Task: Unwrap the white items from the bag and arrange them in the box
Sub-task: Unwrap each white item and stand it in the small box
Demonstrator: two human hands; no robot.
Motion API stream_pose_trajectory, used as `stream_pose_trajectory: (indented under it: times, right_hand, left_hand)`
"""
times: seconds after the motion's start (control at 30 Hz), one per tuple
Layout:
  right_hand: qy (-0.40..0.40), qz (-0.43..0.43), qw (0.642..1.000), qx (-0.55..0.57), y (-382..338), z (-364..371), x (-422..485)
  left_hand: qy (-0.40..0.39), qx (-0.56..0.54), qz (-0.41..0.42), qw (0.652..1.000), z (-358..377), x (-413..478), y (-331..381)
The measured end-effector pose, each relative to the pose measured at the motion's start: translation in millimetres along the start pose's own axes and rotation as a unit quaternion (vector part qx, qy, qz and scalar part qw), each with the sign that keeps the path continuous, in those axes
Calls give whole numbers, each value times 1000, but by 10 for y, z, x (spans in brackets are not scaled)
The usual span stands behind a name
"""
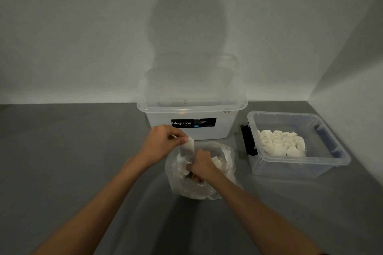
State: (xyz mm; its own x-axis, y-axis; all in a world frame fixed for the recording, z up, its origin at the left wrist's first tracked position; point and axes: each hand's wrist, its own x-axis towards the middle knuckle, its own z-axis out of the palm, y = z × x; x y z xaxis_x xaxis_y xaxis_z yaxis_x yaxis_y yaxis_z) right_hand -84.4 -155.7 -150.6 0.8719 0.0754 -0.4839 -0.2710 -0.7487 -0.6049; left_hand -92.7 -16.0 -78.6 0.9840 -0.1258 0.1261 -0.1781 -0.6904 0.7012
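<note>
A clear plastic bag with wrapped white items stands on the grey floor in front of me. My left hand pinches the top of a white wrapped item just above the bag's mouth. My right hand is down inside the bag, fingers curled around the lower end of the same item or its wrapper; the exact grip is hidden. To the right sits an open clear box with several unwrapped white items laid in rows against its left side.
A larger clear Megabox bin with a lid stands behind the bag against the wall. A black latch hangs on the smaller box's left end. A wall corner closes in on the right.
</note>
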Motion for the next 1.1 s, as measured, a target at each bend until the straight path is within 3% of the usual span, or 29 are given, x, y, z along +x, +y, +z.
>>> stream_pose_trajectory:
  times: [0.37,1.1]
  right_hand:
    - [0,-2,1000,-17,44,89,100]
    - [-33,-8,997,-64,65,-2,-3]
  left_hand:
    - [32,-6,-7,999,-92,-36,-3]
    - [12,0,-23,1000,-80,-122,-61]
